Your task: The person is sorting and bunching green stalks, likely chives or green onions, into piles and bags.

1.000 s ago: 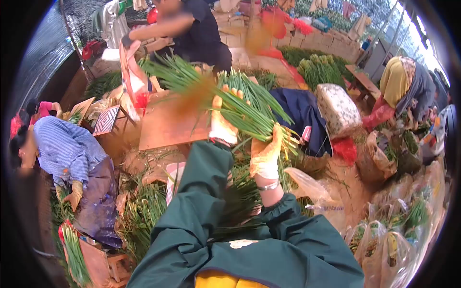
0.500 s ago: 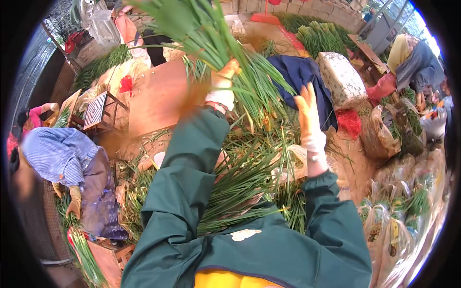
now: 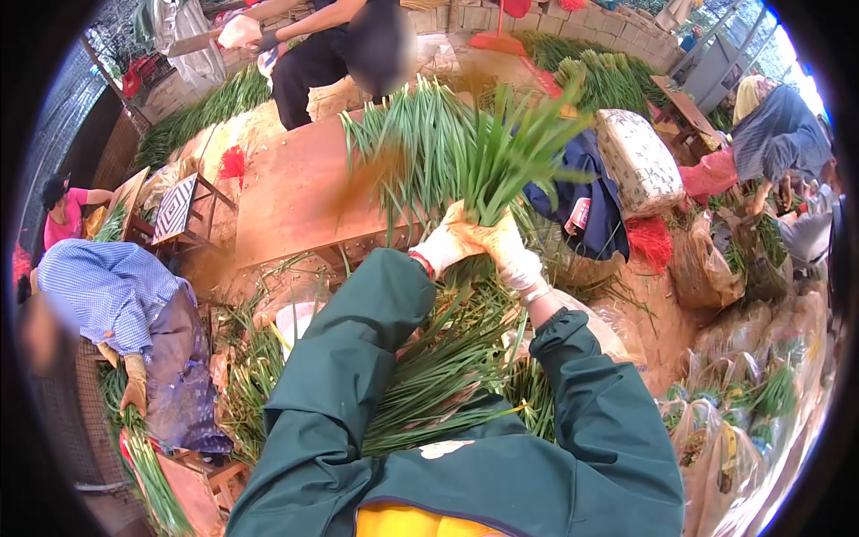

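Observation:
Both gloved hands meet in front of me around a bunch of long green leafy stalks (image 3: pixel 501 166), whose leaves fan up and to the right. My left hand (image 3: pixel 447 240) wraps the bunch from the left, and my right hand (image 3: pixel 506 249) closes on it from the right, the two touching. Just behind, more green stalks (image 3: pixel 420 134) lie over the right part of a reddish board (image 3: pixel 291 201). A loose heap of long stalks (image 3: pixel 447 367) lies across my lap, below my hands.
A person in a checked shirt (image 3: pixel 116 286) bends at the left. Another person in dark trousers (image 3: pixel 304 80) is beyond the board. At the right are a patterned cushion (image 3: pixel 637 161), a dark blue cloth (image 3: pixel 591 201) and plastic bags of greens (image 3: pixel 725 430).
The bunch has come down from high up, and its leaves now point up and right. My right hand has moved left onto it. The person beyond the board has come further into view.

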Action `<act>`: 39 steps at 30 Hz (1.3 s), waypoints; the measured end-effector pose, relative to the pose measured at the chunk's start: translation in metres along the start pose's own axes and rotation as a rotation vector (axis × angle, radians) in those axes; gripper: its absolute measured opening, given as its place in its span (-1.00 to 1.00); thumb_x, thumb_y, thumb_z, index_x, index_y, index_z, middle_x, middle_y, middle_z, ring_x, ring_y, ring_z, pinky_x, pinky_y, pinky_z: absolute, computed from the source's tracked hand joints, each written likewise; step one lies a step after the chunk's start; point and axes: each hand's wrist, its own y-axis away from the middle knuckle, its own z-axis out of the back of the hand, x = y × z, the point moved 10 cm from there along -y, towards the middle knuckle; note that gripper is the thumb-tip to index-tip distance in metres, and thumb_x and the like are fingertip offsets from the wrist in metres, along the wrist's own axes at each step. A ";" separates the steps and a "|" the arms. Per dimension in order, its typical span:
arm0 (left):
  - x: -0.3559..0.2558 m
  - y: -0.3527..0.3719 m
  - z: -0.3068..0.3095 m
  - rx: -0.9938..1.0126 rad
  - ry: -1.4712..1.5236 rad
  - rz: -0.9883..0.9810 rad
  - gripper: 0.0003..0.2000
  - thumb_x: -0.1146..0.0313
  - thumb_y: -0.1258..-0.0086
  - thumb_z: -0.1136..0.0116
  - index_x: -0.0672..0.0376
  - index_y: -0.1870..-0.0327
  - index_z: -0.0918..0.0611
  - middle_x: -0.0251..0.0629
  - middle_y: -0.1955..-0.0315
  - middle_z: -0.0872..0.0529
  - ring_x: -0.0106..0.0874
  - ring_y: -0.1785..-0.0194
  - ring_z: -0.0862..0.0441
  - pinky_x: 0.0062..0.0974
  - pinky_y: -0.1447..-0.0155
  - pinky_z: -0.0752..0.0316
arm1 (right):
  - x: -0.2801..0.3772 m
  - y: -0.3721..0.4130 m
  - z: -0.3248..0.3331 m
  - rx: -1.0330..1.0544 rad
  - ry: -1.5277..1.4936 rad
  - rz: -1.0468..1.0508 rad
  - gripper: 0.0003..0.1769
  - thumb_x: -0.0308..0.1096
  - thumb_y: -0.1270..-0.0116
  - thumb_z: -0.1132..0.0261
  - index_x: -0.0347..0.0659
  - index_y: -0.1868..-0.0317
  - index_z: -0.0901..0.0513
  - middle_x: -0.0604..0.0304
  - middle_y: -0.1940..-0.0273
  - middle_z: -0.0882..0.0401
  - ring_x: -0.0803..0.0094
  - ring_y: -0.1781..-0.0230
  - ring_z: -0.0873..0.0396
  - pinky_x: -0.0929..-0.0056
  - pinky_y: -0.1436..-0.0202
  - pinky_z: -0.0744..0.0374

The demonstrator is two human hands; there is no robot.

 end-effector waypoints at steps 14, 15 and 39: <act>-0.012 0.031 -0.053 -0.142 -1.374 -0.213 -0.41 0.32 -0.31 -0.20 0.15 -0.33 -0.24 -0.23 -0.25 -0.37 -0.41 -0.26 -0.34 -0.40 -0.37 -0.23 | 0.102 -0.003 -0.031 -0.266 0.575 0.054 -0.70 -0.15 -0.22 -0.35 -0.25 0.29 -0.59 0.31 0.44 -0.57 0.54 0.45 -0.47 0.52 0.27 -0.43; -0.015 0.045 -0.070 -0.134 -1.587 -0.138 -0.35 0.30 -0.28 -0.24 0.16 -0.36 -0.21 -0.22 -0.27 -0.34 -0.42 -0.26 -0.34 -0.44 -0.34 -0.25 | 0.127 0.000 -0.040 -0.198 0.645 0.167 -0.71 -0.15 -0.25 -0.33 -0.23 0.28 -0.58 0.32 0.43 -0.57 0.54 0.45 -0.46 0.53 0.27 -0.43; -0.057 0.207 -0.164 -0.471 -1.566 -0.137 -0.40 0.23 -0.38 -0.10 0.19 -0.39 -0.20 -0.16 -0.36 -0.23 -0.36 -0.43 -0.11 -0.35 -0.43 -0.04 | 0.033 -0.011 -0.015 -0.014 0.400 0.063 -0.67 -0.16 -0.35 -0.23 -0.29 0.39 -0.62 0.26 0.40 -0.63 0.55 0.35 -0.50 0.53 0.05 -0.40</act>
